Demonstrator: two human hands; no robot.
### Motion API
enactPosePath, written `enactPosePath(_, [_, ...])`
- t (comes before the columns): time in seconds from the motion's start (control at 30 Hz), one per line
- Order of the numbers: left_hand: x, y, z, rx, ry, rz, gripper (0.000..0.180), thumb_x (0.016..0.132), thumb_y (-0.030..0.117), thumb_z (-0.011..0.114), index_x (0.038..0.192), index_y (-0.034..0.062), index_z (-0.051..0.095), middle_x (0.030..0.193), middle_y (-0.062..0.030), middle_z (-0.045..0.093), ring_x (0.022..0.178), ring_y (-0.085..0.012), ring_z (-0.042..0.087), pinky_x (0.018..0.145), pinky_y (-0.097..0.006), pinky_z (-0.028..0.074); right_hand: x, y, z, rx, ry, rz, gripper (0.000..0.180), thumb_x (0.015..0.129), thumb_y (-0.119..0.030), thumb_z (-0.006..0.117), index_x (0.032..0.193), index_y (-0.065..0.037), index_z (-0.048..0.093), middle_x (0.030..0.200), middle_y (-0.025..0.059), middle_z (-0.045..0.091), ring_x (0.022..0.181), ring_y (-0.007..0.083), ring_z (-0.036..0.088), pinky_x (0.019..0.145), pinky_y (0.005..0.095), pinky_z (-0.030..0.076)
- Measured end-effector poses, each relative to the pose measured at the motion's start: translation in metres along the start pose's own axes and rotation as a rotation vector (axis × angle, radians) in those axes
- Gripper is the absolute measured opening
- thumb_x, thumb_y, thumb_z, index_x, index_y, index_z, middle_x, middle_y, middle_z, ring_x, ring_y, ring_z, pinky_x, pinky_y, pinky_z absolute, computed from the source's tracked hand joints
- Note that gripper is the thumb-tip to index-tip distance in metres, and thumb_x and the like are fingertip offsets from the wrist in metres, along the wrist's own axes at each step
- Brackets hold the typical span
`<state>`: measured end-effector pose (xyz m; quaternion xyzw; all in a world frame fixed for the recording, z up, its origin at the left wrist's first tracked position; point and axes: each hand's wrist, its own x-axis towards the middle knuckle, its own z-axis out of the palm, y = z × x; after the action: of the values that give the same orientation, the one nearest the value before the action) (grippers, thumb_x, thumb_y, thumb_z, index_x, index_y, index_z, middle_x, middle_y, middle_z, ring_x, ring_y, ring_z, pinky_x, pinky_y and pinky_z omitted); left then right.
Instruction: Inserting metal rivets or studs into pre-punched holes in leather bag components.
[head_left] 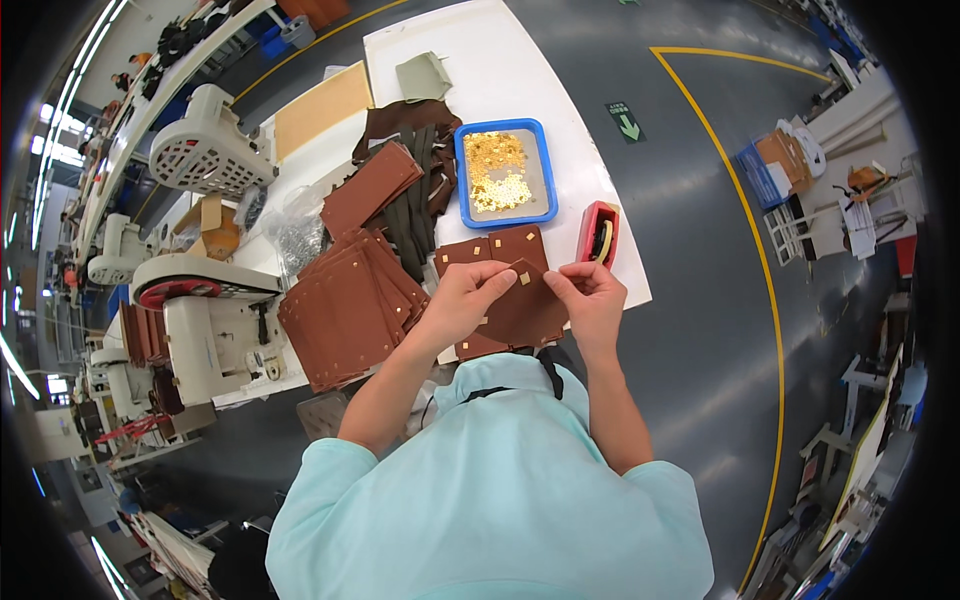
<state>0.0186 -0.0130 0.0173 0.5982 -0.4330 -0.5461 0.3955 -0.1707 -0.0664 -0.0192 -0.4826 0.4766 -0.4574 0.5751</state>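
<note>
Between my two hands a brown leather-like panel [535, 308] is held up, with a small pale yellow square near its upper corner. My left hand [462, 302] pinches the panel's left edge beside that square. At the panel's right corner, the thumb and fingers of my right hand [594, 298] are closed in a pinch. Beneath lie more brown panels [515, 243] bearing similar small squares. Just beyond my hands is a blue-rimmed tray [551, 190] with many small shiny gold pieces [495, 158]. A red tape dispenser [588, 232] stands past my right hand.
Left of my hands, stacked brown panels [345, 310] cover the white table [480, 45]. Dark strips [400, 215] and another brown stack [372, 186] lie behind them. A sewing machine [205, 335] borders the left side. The table's right edge drops to a grey floor [690, 230].
</note>
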Motion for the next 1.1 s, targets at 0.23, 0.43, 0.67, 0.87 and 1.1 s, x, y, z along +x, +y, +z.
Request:
enactPosePath(0.23, [-0.006, -0.036, -0.036, -0.542, 0.071, -0.147, 0.025, 0.096, 0.020, 0.063, 0.103, -0.0025, 0.070, 0.088, -0.0034, 0.071, 0.081, -0.0076, 0.064, 0.071, -0.023, 0.052, 0.016, 0.038, -0.023, -0.463, -0.613, 0.037, 0.036, 0.083, -0.020, 0.076, 0.112, -0.001, 0.067, 0.094, 0.0108, 0.072, 0.089, 0.0237, 0.069, 0.079, 0.0344, 0.052])
enactPosePath(0.43, [-0.019, -0.114, -0.057, -0.277, 0.257, -0.116, 0.020, 0.086, 0.017, 0.076, 0.091, -0.0019, 0.072, 0.080, -0.0032, 0.070, 0.070, -0.0079, 0.063, 0.064, -0.023, 0.051, 0.009, 0.079, 0.006, -0.590, -0.831, 0.006, 0.022, 0.088, -0.006, 0.065, 0.109, 0.002, 0.064, 0.090, 0.0081, 0.070, 0.081, 0.0143, 0.065, 0.074, 0.0283, 0.051])
enactPosePath(0.67, [-0.014, -0.167, -0.060, -0.495, 0.595, -0.274, 0.071, 0.088, 0.022, 0.073, 0.146, 0.0045, 0.035, 0.115, -0.0105, 0.064, 0.097, -0.0146, 0.063, 0.078, -0.029, 0.053, 0.029, 0.154, 0.038, -0.041, -0.553, 0.467, 0.015, 0.093, -0.006, 0.060, 0.108, -0.004, 0.063, 0.094, 0.0023, 0.069, 0.081, 0.0133, 0.066, 0.068, 0.0253, 0.052])
enactPosePath(0.87, [-0.017, -0.228, -0.033, -0.457, 0.467, -0.387, 0.051, 0.086, 0.011, 0.069, 0.133, 0.0036, 0.052, 0.105, -0.0048, 0.065, 0.091, -0.0136, 0.064, 0.076, -0.029, 0.054, 0.026, 0.183, 0.065, -0.066, -0.418, 0.776, 0.014, 0.095, -0.007, 0.056, 0.107, -0.008, 0.063, 0.104, 0.0041, 0.068, 0.093, 0.0170, 0.066, 0.079, 0.0375, 0.055])
enactPosePath(1.1, [-0.029, -0.243, -0.029, -0.026, 0.574, -0.374, 0.038, 0.082, 0.010, 0.070, 0.119, 0.0033, 0.063, 0.098, -0.0067, 0.068, 0.089, -0.0183, 0.067, 0.077, -0.033, 0.054, 0.022, 0.204, 0.067, -0.728, -0.498, 0.405, 0.024, 0.087, -0.018, 0.069, 0.104, -0.001, 0.066, 0.088, 0.0107, 0.069, 0.081, 0.0221, 0.068, 0.071, 0.0344, 0.054])
